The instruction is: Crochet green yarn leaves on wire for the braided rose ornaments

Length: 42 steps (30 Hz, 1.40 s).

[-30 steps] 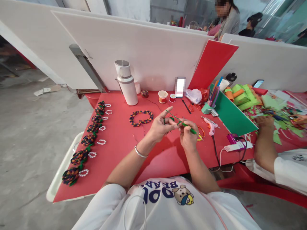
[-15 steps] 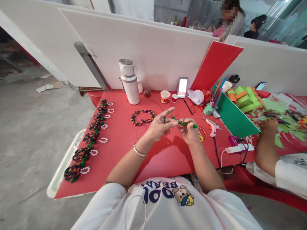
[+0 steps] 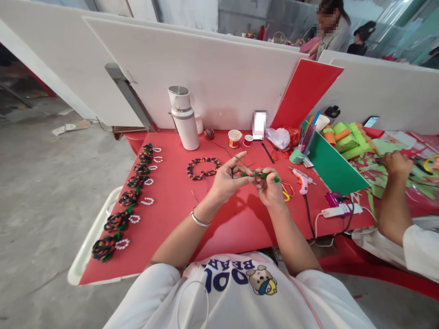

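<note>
Green yarn (image 3: 244, 164) runs taut from the raised forefinger of the left hand (image 3: 224, 183), whose other fingers and thumb pinch the work, to the right hand (image 3: 269, 189), which grasps a slim green-gripped tool (image 3: 277, 179), all of it held to the right of and nearer the wearer than the white flask (image 3: 187, 125). Red tabletop (image 3: 233, 228) spreads on the wearer's side of the flask, leaving the forearms room up to the front edge, while dark braided flowers (image 3: 128, 198) line the left edge, left of the flask. Well right of the flask, scissors (image 3: 286, 197) and a pink glue gun (image 3: 303, 181) narrow the space beside the right hand.
</note>
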Each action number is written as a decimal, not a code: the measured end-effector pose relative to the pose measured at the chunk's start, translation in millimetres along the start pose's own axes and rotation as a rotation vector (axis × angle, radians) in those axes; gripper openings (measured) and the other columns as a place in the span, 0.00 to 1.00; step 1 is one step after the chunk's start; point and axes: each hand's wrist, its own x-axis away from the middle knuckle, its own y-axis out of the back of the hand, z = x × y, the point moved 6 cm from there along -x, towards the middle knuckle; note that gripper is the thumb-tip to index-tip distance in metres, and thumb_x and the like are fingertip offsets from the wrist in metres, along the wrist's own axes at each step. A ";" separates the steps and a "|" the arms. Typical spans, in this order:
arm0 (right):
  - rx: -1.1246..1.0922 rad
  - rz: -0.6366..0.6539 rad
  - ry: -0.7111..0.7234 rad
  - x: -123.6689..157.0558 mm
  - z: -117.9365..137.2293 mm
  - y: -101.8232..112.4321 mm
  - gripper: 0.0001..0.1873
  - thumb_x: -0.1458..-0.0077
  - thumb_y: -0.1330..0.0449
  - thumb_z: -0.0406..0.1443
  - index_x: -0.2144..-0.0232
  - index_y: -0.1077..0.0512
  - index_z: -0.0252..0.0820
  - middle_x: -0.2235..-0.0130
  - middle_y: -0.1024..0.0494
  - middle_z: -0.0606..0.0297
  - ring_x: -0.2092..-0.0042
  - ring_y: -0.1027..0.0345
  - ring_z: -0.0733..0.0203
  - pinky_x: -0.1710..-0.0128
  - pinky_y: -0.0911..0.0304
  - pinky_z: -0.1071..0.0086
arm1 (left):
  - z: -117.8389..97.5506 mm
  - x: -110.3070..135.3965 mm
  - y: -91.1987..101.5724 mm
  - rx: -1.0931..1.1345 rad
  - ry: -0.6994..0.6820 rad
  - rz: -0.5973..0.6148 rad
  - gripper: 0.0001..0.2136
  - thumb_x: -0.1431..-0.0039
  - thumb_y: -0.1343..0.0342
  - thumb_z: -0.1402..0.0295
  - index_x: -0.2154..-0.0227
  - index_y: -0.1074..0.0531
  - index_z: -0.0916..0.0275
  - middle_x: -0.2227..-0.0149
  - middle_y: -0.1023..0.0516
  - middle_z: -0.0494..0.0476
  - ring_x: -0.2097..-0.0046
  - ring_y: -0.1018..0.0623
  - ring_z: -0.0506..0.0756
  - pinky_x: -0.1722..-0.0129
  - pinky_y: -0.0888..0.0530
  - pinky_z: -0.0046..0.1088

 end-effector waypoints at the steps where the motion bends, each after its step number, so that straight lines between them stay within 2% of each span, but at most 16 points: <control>1: -0.002 -0.004 0.004 0.0 0.8 -0.3 0.24 0.60 0.25 0.56 0.71 0.26 0.48 0.67 0.17 0.71 0.74 0.34 0.70 0.78 0.41 0.75 | -2.1 0.5 -0.5 -0.012 -0.018 -0.009 0.42 0.56 0.26 0.70 0.35 0.31 0.59 0.65 0.19 0.52 0.80 0.36 0.40 0.79 0.39 0.20; 4: -0.007 -0.019 0.016 -0.1 1.4 -0.1 0.24 0.60 0.24 0.56 0.71 0.26 0.48 0.68 0.17 0.71 0.73 0.35 0.70 0.78 0.42 0.76 | -6.9 1.6 -1.2 -0.029 -0.053 -0.041 0.42 0.57 0.25 0.70 0.36 0.31 0.57 0.63 0.20 0.52 0.81 0.41 0.39 0.81 0.41 0.20; 7: -0.001 -0.045 0.022 0.6 -0.1 1.1 0.25 0.61 0.24 0.56 0.71 0.26 0.48 0.67 0.18 0.71 0.74 0.36 0.70 0.78 0.43 0.75 | -7.3 2.4 -0.7 -0.028 -0.050 -0.067 0.42 0.57 0.26 0.69 0.36 0.31 0.59 0.66 0.19 0.53 0.79 0.36 0.41 0.80 0.40 0.20; 10: -0.004 -0.054 0.013 1.8 -3.3 2.1 0.26 0.60 0.24 0.57 0.70 0.27 0.49 0.67 0.18 0.70 0.73 0.36 0.69 0.78 0.43 0.74 | -3.8 3.1 0.8 0.008 -0.007 -0.079 0.42 0.56 0.26 0.67 0.35 0.32 0.62 0.70 0.20 0.51 0.78 0.33 0.43 0.79 0.39 0.20; 14: 0.038 -0.026 -0.006 2.0 -7.6 3.8 0.26 0.59 0.26 0.58 0.70 0.28 0.49 0.65 0.18 0.69 0.73 0.36 0.68 0.77 0.43 0.73 | 2.0 3.7 2.2 0.090 0.105 -0.063 0.46 0.58 0.25 0.67 0.34 0.35 0.65 0.72 0.20 0.49 0.80 0.35 0.42 0.82 0.44 0.20; 21: 0.060 0.056 -0.062 -3.7 -8.9 6.4 0.27 0.62 0.25 0.58 0.71 0.28 0.48 0.68 0.19 0.69 0.73 0.35 0.66 0.76 0.42 0.71 | 4.8 5.5 0.2 0.160 0.258 0.031 0.47 0.59 0.25 0.68 0.34 0.37 0.67 0.77 0.24 0.43 0.86 0.45 0.40 0.86 0.52 0.21; 28: 0.182 0.196 -0.113 -12.2 -1.1 5.6 0.29 0.61 0.27 0.61 0.72 0.29 0.48 0.69 0.19 0.66 0.70 0.31 0.62 0.71 0.39 0.67 | 7.3 6.5 3.1 0.166 0.333 0.078 0.48 0.59 0.25 0.70 0.33 0.39 0.69 0.77 0.23 0.44 0.86 0.44 0.40 0.86 0.55 0.21; 34: 0.230 0.292 -0.147 -18.1 3.7 6.6 0.27 0.59 0.27 0.60 0.72 0.27 0.47 0.71 0.19 0.66 0.71 0.32 0.63 0.72 0.40 0.68 | 5.9 7.0 6.2 0.166 0.367 0.077 0.48 0.61 0.24 0.71 0.34 0.38 0.68 0.74 0.20 0.47 0.85 0.43 0.40 0.86 0.54 0.21; 42: 0.250 0.349 -0.164 -20.9 7.3 6.9 0.26 0.54 0.29 0.59 0.73 0.27 0.45 0.70 0.17 0.65 0.73 0.32 0.64 0.72 0.38 0.69 | 10.5 5.0 10.7 0.141 0.378 0.090 0.44 0.59 0.26 0.72 0.36 0.36 0.67 0.71 0.20 0.49 0.84 0.40 0.40 0.85 0.52 0.21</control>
